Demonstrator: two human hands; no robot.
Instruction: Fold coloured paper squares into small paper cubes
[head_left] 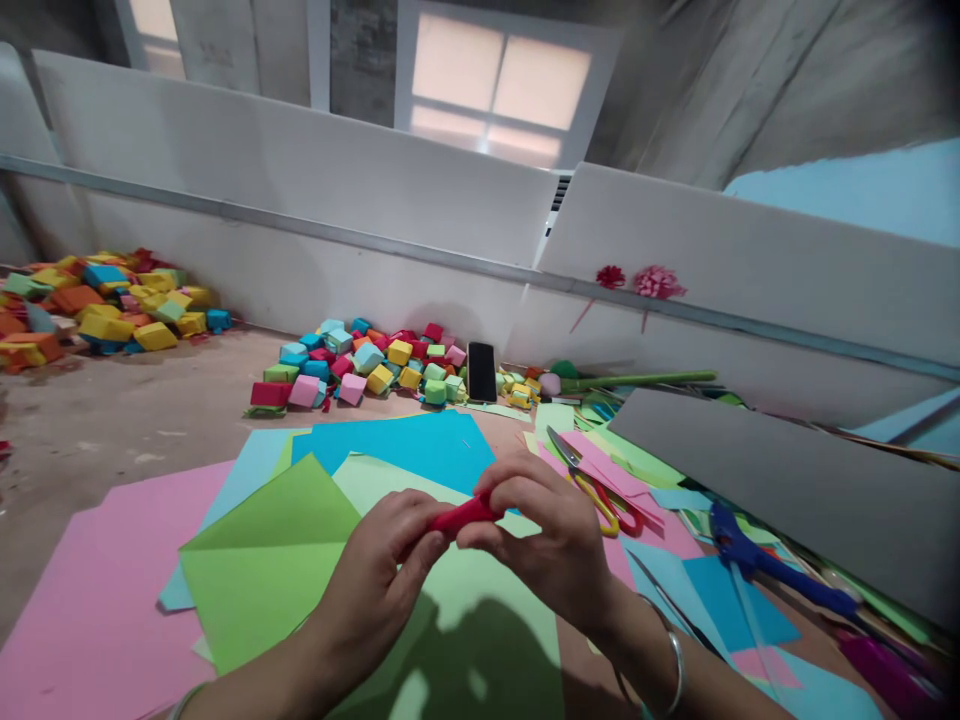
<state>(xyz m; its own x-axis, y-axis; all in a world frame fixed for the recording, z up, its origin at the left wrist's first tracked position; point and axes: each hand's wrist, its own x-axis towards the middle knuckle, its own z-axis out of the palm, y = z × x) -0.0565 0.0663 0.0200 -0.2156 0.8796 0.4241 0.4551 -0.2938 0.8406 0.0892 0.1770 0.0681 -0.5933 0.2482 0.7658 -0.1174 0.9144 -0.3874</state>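
Note:
Between my two hands is a small folded red paper piece [466,515], held above a light green sheet [465,600]. Fingers and thumb of my left hand [401,550] pinch its left end. My right hand [544,530] grips the other end, fingers curled over the top and thumb beneath. The fingertips cover both ends of the piece. A brighter green creased sheet [270,560] lies left of my left hand. Scissors with yellow and red handles [596,490] rest just beyond my right hand.
Small coloured paper boxes [379,365] are heaped at the back, with a larger heap [112,305] far left. A phone [481,372] leans near them. Pink sheets [97,590] lie left. A blue glue gun [780,570] and a grey board [795,490] are right. Paper flowers [658,282] stand against the partition.

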